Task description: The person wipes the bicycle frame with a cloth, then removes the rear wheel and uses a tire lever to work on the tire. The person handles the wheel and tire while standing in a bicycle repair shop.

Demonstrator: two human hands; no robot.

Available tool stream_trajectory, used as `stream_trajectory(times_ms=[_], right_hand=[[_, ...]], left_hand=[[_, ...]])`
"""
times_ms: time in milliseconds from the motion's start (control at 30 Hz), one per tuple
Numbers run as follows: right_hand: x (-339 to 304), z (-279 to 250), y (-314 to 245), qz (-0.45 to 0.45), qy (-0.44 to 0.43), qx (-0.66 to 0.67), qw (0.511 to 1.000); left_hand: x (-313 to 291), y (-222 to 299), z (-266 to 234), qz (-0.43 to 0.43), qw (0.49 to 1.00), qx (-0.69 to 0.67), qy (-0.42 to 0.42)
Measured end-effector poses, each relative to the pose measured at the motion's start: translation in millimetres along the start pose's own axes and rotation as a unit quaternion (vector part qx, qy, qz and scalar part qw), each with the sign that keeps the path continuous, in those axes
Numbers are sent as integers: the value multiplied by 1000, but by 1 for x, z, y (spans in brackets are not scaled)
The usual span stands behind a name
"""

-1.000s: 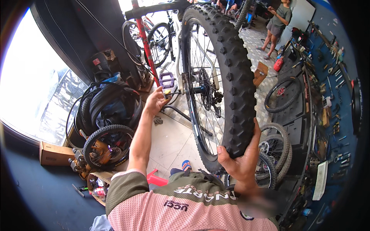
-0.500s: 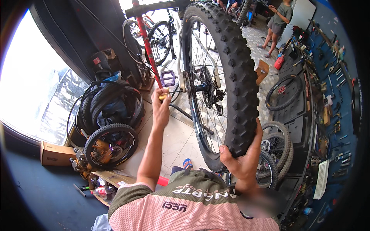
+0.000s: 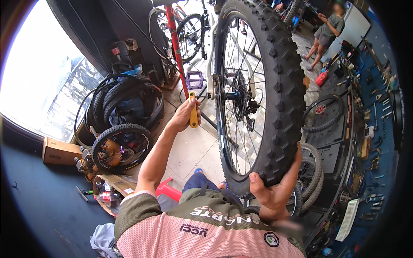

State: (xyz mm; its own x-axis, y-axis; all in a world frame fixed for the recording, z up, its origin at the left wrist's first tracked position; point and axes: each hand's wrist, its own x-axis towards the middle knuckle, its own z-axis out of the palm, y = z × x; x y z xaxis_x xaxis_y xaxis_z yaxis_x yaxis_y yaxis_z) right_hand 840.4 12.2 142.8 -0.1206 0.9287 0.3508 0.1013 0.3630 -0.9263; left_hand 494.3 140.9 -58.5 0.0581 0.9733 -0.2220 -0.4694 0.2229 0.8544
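A large bicycle wheel with a knobbly black tyre (image 3: 282, 81) stands upright in front of me, within the frame's pale dropout (image 3: 211, 84). My left hand (image 3: 182, 115) is closed on a yellow-handled tool (image 3: 193, 117), probably a folding hex key. Its thin metal shaft reaches right to the axle end beside the hub (image 3: 232, 95); the contact point is too small to make out. My right hand (image 3: 277, 189) grips the tyre's lower edge, thumb on the near left side and fingers round the right. A purple pedal (image 3: 195, 80) lies beyond my left hand.
A red post (image 3: 177, 47) rises behind my left hand. Piled tyres (image 3: 114, 96), a small wheel (image 3: 122, 148) and a cardboard box (image 3: 60, 150) sit left. Right are loose wheels (image 3: 322, 109) and a tool wall (image 3: 380, 124). Another person (image 3: 329, 32) stands far right.
The yellow handle has turned in my left hand and now points up and down, showing its full length. My right hand still grips the tyre. The whole view has shifted slightly.
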Motion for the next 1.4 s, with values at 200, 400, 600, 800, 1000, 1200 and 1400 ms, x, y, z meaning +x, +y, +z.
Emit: stream_trajectory(times_ms=[200,400,600,800,1000,1200,1400], right_hand=[[11,10,4,-2,68,-42,997],[26,27,-7,27,203,-33,978],[14,17,-4,7,228,-233,945],[16,70,-2,-126,403,-365,830],[13,182,56,-289,404,-428,755],[29,339,169,253,201,-62,944],[104,425,207,271,449,69,848]], left_hand=[[19,-19,-32,101,972,205,-46],[48,67,-63,337,618,687,-182],[43,87,-49,253,583,743,-212],[76,102,-62,-57,799,479,-359],[99,106,-67,-214,862,245,-388],[121,83,-61,-324,855,153,-376],[163,79,-55,-369,771,223,-468]])
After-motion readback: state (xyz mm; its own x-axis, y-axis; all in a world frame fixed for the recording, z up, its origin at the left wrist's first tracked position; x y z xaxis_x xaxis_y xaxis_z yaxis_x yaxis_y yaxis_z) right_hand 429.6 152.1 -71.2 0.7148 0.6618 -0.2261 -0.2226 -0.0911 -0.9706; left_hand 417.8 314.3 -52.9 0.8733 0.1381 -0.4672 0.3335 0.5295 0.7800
